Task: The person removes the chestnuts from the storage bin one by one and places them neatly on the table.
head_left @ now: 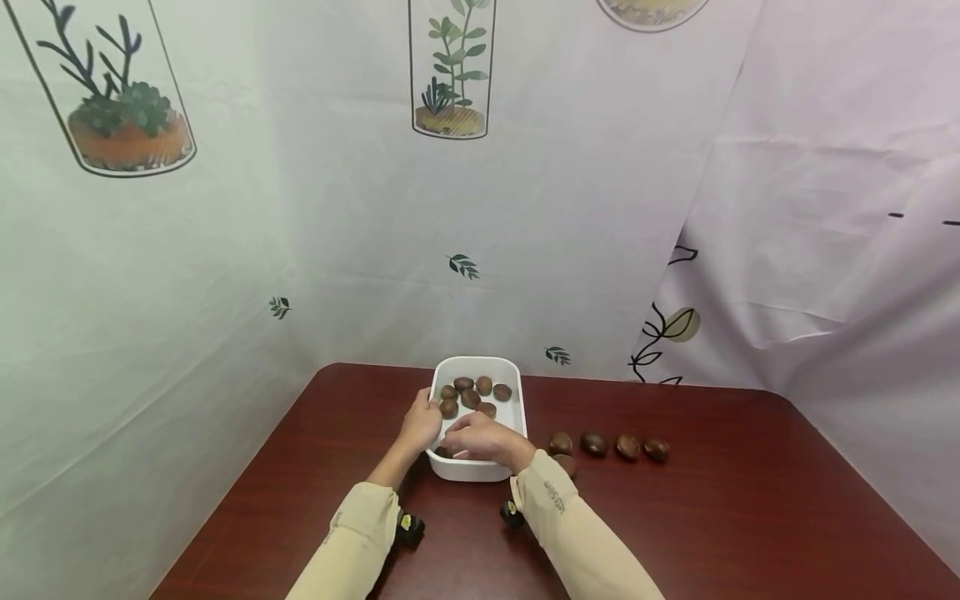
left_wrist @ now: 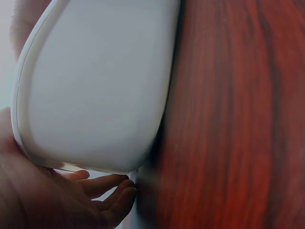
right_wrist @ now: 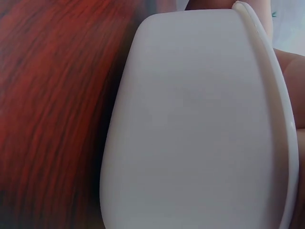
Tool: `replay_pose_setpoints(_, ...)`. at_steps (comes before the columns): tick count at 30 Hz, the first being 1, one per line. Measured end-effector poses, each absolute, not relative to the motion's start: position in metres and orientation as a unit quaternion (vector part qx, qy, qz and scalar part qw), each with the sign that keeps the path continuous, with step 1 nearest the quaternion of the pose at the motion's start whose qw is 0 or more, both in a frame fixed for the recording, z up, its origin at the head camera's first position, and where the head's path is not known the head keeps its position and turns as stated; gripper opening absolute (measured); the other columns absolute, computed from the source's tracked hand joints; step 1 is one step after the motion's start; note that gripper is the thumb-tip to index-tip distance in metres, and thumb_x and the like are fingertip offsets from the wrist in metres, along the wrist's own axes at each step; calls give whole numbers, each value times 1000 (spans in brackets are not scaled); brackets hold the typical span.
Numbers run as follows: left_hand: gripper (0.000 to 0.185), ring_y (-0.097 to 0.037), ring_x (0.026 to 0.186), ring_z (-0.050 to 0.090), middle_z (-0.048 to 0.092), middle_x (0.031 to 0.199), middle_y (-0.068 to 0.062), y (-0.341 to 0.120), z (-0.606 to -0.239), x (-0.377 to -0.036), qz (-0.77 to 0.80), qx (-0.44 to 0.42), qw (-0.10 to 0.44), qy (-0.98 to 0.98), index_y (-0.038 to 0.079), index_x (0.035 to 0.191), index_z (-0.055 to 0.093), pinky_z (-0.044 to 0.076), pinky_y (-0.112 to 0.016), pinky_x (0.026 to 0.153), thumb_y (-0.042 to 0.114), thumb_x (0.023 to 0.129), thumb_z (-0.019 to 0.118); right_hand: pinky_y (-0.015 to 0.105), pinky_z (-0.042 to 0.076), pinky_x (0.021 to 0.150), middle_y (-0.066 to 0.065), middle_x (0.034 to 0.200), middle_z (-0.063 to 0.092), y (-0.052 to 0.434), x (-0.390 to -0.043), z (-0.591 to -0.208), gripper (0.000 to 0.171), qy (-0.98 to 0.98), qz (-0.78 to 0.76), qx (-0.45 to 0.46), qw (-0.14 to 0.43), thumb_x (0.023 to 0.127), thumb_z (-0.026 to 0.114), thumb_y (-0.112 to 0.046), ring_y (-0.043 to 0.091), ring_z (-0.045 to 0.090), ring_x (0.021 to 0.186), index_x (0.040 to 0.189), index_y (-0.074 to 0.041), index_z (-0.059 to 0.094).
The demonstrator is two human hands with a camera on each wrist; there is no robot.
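A white rectangular container (head_left: 471, 472) stands on the table with several brown chestnuts (head_left: 470, 398) inside, mostly in its far half. My left hand (head_left: 422, 423) grips its left side, thumb at the rim. In the left wrist view, the left fingers (left_wrist: 112, 202) curl along the outside of the wall (left_wrist: 100, 86). My right hand (head_left: 480, 437) reaches over the near right rim into the container. Its curled fingertips pinch a dark chestnut (head_left: 444, 452) in the near left corner, partly hidden by the hand. The container's outer wall (right_wrist: 190, 119) fills the right wrist view.
To the right of the container, several loose chestnuts (head_left: 593, 443) lie on the reddish-brown table (head_left: 712, 500), some of them close by the right wrist. A printed cloth (head_left: 360, 208) hangs behind the table and along both sides.
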State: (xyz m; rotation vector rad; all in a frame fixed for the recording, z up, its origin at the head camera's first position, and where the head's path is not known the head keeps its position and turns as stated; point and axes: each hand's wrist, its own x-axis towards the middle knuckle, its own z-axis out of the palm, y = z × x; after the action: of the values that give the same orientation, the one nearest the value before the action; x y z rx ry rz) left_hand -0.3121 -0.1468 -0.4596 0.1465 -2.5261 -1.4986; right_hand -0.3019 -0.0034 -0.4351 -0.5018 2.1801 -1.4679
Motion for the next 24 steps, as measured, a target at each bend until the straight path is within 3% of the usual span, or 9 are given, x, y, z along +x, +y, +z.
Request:
replay_pose_setpoints(11,43,-44,127,48,52,138,-26,-149,-460,-312,-503,51,96,-857,-4,141,42,39,-56,104,13,103,33,22,47,62,3,82,60,-9,-302,-438,19,820,-496,-193,209,81,68,-9,11,56,68,95,3,66)
replay_pose_setpoints(19,43,-44,127,48,52,138,-27,-149,-462,-314,-499,49,98,-859,-4,141,42,39,-56,103,13,103,34,18,41,59,-3,72,62,-8,-303,-440,15,841,-457,-215,194,80,69,-9,8,52,63,89,2,73)
replay_pose_setpoints(24,43,-43,128,47,52,139,-26,-149,-461,-313,-507,47,97,-855,-3,141,42,38,-56,104,13,103,33,19,38,53,-5,61,56,-7,-303,-438,9,845,-450,-207,202,79,70,-10,7,48,55,78,-1,73)
